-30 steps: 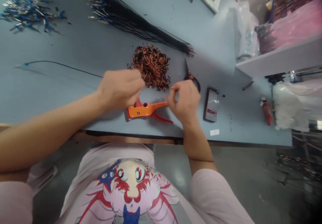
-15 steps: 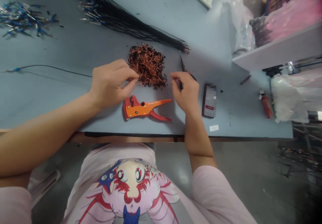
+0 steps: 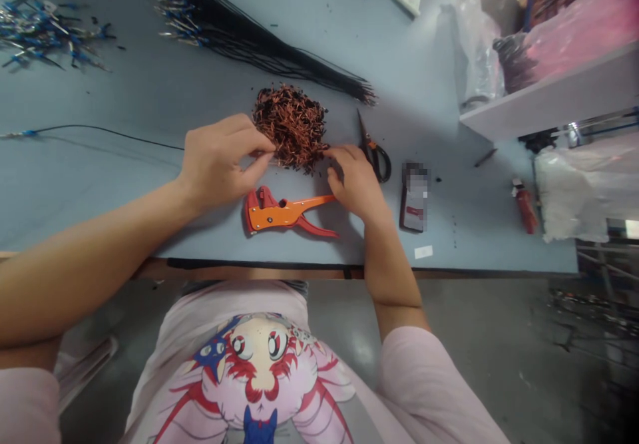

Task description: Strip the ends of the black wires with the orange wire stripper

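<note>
Left hand [image 3: 222, 164] palm-down, thumb and fingers drawn toward a pinch; right hand [image 3: 354, 181] apart from it, fingers curled, tips directed left. Left forearm [image 3: 94, 257] extended obliquely inward; right forearm [image 3: 392, 267] nearly upright in view.

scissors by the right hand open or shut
Shut: the scissors lie on the table with their blades together in one narrow point, just beyond the right hand.

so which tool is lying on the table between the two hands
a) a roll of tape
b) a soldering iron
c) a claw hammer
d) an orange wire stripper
d, the orange wire stripper lies flat on the blue table, between the left hand and the right hand, just below the pile of cut wire scraps.
</note>
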